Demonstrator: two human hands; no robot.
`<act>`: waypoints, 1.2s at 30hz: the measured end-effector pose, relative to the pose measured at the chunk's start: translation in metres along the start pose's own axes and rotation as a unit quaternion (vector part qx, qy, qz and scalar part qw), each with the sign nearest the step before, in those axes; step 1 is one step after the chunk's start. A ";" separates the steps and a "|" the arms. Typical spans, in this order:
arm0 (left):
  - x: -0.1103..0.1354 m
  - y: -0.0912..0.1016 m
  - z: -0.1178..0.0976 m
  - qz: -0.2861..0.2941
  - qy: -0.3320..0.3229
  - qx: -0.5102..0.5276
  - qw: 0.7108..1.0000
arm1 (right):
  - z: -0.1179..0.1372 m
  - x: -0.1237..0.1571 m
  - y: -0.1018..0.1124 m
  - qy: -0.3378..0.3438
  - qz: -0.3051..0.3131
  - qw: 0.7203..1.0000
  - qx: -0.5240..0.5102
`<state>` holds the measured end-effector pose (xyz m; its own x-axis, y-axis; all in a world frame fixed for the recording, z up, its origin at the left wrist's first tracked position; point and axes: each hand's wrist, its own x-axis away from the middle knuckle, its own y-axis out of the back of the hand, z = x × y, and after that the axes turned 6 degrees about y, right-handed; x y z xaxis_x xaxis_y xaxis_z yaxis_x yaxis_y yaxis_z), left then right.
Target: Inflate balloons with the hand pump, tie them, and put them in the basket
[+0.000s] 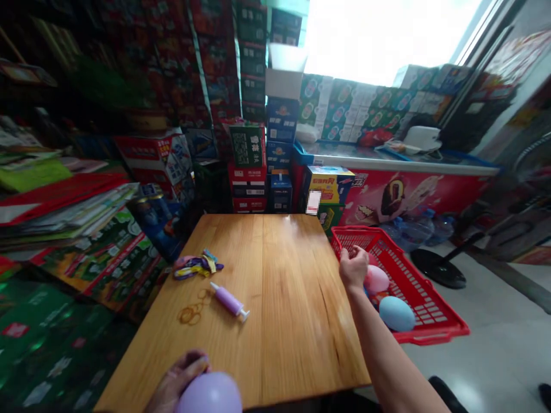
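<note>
At the bottom of the table, my left hand [183, 376] is closed, pinching an inflated purple balloon [210, 394] by its neck. My right hand [353, 267] is over the left side of a red plastic basket [424, 281], fingers loosely curled and apart, with nothing visible in them. Beside it in the basket lie a pink balloon [377, 280] and a light blue balloon [396, 314]. A purple hand pump [229, 300] with a white handle rests on the wooden table [284, 310]. Left of the pump are several rubber bands [189, 314]. Behind them sits a pile of uninflated balloons [197, 265].
Stacked cartons [247, 186] stand behind the table, and papers and folders [64, 206] are piled on the left. A chest freezer [404, 192] is at the back right. Large water bottles [415, 229] and a black round stand base [437, 268] are on the floor beyond the basket.
</note>
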<state>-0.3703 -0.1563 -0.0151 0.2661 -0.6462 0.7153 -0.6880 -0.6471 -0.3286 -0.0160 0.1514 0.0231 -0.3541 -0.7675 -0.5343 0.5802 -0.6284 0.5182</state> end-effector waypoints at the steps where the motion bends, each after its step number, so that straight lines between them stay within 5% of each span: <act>1: 0.008 -0.003 0.002 0.008 -0.027 -0.008 1.000 | 0.007 0.015 0.022 -0.030 -0.010 0.999 -0.006; 4: 0.035 -0.016 0.008 0.005 -0.138 -0.063 0.988 | 0.047 0.092 0.068 -0.004 0.191 0.970 -0.151; 7: 0.062 -0.026 0.015 0.020 -0.223 -0.123 0.967 | 0.101 0.192 0.089 -0.023 0.399 0.872 -0.281; 10: 0.088 -0.027 0.020 0.060 -0.264 -0.155 0.950 | 0.148 0.268 0.103 -0.028 0.478 0.820 -0.314; 12: 0.102 -0.021 0.021 0.077 -0.290 -0.182 0.936 | 0.167 0.291 0.112 -0.024 0.483 0.817 -0.315; 18: 0.131 -0.001 0.016 0.052 -0.364 -0.291 0.883 | 0.189 0.297 0.132 -0.025 0.478 0.828 -0.293; 26: 0.140 -0.003 0.016 0.004 -0.445 -0.358 0.821 | 0.196 0.307 0.143 -0.003 0.416 0.851 -0.320; 30: 0.136 -0.004 0.020 0.009 -0.456 -0.368 0.811 | 0.193 0.303 0.143 -0.034 0.391 0.849 -0.353; 36: 0.133 -0.008 0.022 0.022 -0.441 -0.328 0.835 | 0.193 0.300 0.136 -0.084 0.375 0.830 -0.404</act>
<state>-0.3145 -0.2465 0.0690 0.4255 -0.8975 -0.1159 -0.8552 -0.4406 0.2730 -0.1852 -0.1885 0.0620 0.2715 -0.9538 -0.1284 0.9621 0.2726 0.0091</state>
